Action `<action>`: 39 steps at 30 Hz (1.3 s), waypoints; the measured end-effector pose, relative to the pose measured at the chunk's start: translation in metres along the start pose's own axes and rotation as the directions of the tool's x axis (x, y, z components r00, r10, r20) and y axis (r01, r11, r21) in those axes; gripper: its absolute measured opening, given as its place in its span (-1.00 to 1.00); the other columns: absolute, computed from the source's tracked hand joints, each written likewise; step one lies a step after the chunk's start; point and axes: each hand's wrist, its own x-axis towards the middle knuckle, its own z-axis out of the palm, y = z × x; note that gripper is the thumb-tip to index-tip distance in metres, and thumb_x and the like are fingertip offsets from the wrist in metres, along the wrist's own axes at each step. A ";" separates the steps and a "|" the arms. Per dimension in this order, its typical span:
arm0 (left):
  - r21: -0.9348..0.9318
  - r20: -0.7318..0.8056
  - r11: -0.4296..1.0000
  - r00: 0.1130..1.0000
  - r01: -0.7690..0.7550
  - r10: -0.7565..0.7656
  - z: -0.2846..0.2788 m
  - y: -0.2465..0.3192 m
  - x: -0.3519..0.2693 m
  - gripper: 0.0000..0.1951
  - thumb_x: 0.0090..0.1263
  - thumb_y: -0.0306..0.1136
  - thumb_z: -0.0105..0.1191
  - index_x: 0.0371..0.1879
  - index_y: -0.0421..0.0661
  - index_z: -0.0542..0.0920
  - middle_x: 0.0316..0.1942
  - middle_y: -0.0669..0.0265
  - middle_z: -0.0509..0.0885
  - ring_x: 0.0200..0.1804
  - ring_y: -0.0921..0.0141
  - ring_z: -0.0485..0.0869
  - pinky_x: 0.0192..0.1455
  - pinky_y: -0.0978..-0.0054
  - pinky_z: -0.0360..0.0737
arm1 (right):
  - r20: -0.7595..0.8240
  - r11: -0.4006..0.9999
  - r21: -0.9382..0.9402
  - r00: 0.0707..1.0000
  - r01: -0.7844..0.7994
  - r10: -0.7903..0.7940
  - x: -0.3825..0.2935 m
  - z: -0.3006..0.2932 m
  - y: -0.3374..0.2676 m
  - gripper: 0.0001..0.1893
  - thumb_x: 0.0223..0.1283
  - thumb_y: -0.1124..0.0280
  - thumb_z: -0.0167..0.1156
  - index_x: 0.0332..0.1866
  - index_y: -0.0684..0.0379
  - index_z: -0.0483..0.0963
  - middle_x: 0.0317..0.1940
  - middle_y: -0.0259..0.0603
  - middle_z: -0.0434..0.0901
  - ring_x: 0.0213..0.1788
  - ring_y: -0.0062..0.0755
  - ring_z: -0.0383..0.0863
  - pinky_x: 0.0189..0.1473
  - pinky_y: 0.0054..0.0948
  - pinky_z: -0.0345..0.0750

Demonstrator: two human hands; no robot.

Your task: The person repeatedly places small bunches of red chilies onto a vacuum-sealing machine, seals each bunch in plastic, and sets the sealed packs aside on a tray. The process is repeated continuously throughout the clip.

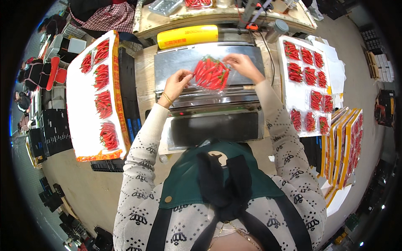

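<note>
A film-wrapped pack of red chili peppers (211,74) with green stems is over the metal top (176,67) of a film-wrapping machine. My left hand (176,84), with a gold bracelet at its wrist, grips the pack's left edge between thumb and fingers. At the upper right corner, my right hand (241,64) pinches the clear film with its fingertips. Behind the pack lies a yellow-wrapped film roll (187,37). Closer to me is the machine's dark flat plate (216,129).
On my left, a white foam board (83,109) edged with orange tape carries several chili packs (102,77). Another white board (289,94) with chili packs is at right, above stacked, filled trays (342,147). A lidded jar (278,29) and a cable (269,53) are beside the machine.
</note>
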 end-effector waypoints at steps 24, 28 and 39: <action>0.781 0.598 0.108 0.786 -0.615 0.158 -0.114 -0.017 -0.045 -0.35 0.12 -0.51 0.04 0.28 0.24 0.37 -0.34 0.38 0.42 -0.23 0.37 0.47 -0.17 0.46 0.49 | 0.206 0.675 -0.632 0.922 0.381 -0.328 -0.074 0.037 -0.006 -0.57 0.07 0.49 0.16 0.11 -0.09 0.51 -0.49 -0.33 0.35 -0.35 -0.37 0.44 -0.26 -0.42 0.43; 0.713 0.673 0.014 0.690 -0.701 0.266 -0.104 -0.041 -0.040 -0.35 0.12 -0.47 0.03 0.29 0.28 0.37 -0.43 0.42 0.39 -0.30 0.41 0.45 -0.23 0.48 0.48 | 0.331 0.540 -0.700 0.882 0.468 -0.336 -0.075 0.052 0.009 -0.60 0.09 0.45 0.12 0.08 -0.12 0.51 -0.47 -0.36 0.33 -0.32 -0.38 0.41 -0.21 -0.42 0.38; 0.123 0.098 0.992 0.995 -0.039 0.027 -0.096 0.030 -0.079 -0.73 0.45 -0.43 -0.12 0.02 -0.15 0.58 -0.35 0.21 0.72 -0.29 0.31 0.71 -0.25 0.37 0.61 | -0.193 0.808 0.570 0.930 -0.152 0.312 -0.092 0.050 -0.066 -0.71 0.44 0.33 -0.08 -0.11 0.30 0.53 -0.57 -0.31 0.53 -0.54 -0.59 0.47 -0.51 -0.66 0.39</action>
